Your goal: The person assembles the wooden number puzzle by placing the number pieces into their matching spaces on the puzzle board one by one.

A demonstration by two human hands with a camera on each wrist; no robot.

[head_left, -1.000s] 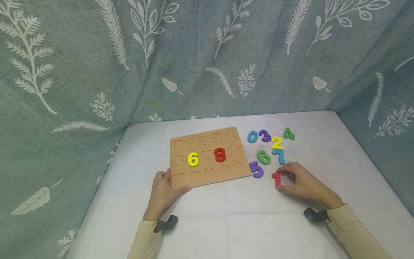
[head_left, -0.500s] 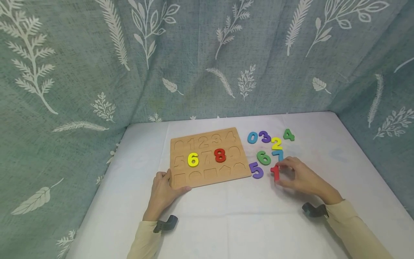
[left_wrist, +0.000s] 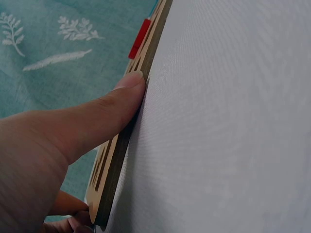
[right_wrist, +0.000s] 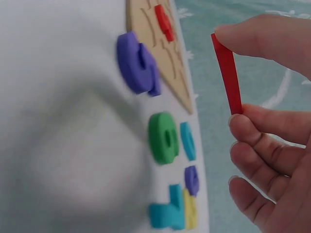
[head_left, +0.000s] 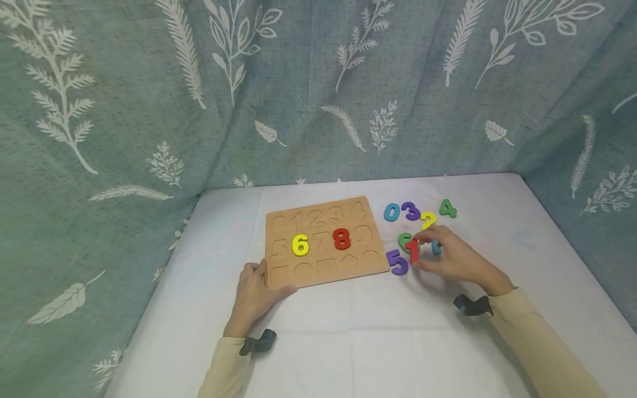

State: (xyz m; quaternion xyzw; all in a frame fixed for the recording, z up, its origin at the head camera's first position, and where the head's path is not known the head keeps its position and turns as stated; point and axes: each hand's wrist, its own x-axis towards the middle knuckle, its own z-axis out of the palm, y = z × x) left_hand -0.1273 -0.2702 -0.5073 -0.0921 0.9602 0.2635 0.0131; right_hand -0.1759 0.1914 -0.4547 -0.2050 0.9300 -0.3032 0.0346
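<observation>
Red 1 (head_left: 412, 251) is raised off the white cloth (head_left: 323, 356), right of the wooden board (head_left: 325, 254), pinched between right hand's (head_left: 458, 258) thumb and fingertips. Left hand (head_left: 252, 297) grips the board's near-left corner.

Room: white cloth runs along the board's near edge, between the forearms. Purple 5 (head_left: 397, 261) sits tight by the right edge.

Views: head has red 1 overlapping green 6 (head_left: 402, 243); right wrist shows them apart, 1 edge-on, plus more of blue 7 (head_left: 436, 247), mostly hand-covered from above. Left wrist shows the thumb over the board edge.
</observation>
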